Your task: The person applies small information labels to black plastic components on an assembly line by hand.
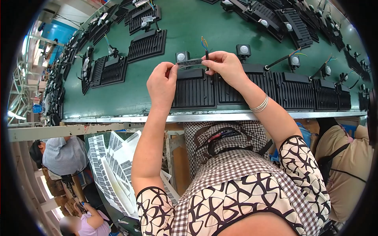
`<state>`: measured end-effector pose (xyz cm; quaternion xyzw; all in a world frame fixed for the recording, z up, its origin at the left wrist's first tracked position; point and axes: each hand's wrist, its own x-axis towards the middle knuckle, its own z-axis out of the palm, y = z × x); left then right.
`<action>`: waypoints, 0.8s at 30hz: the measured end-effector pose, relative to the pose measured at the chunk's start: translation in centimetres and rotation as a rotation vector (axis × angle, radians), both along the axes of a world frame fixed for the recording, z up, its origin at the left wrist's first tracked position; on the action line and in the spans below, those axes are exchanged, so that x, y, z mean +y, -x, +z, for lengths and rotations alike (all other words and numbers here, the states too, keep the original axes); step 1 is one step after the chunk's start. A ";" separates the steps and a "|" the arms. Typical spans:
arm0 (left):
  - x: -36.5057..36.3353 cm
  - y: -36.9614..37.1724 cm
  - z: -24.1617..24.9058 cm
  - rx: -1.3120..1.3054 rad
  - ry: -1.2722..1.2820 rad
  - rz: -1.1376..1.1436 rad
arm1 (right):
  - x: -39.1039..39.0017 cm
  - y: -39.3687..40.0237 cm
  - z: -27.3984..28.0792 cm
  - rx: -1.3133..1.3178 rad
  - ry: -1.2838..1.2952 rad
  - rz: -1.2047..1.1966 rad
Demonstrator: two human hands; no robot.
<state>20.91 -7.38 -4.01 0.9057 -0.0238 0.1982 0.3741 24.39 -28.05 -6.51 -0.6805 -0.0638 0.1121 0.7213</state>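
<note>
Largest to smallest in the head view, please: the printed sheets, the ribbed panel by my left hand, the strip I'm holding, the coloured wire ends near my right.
1. Printed sheets
2. Ribbed panel
3. Held strip
4. Coloured wire ends

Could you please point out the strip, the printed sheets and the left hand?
Strip [189,62]: head view, middle of the strip.
Printed sheets [98,152]: head view, upper left sheet.
Left hand [161,84]: head view, back of the hand.
</note>
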 end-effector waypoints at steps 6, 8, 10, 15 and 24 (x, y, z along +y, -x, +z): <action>-0.1 -0.1 0.1 0.005 -0.074 0.005 | 0.6 -0.1 -0.4 -0.021 -0.026 -0.044; -0.3 -0.2 0.2 0.001 -0.071 0.024 | 1.0 0.0 -0.6 -0.022 -0.084 -0.066; 0.7 -0.6 -0.1 0.004 0.015 0.097 | 0.9 -0.3 -0.9 0.079 -0.191 -0.090; 5.1 0.4 0.1 0.112 0.375 0.182 | 0.7 -0.1 -0.1 0.156 -0.244 -0.056; 0.8 5.7 0.3 0.474 -0.113 0.040 | 0.5 2.2 -1.1 0.082 -0.118 -0.071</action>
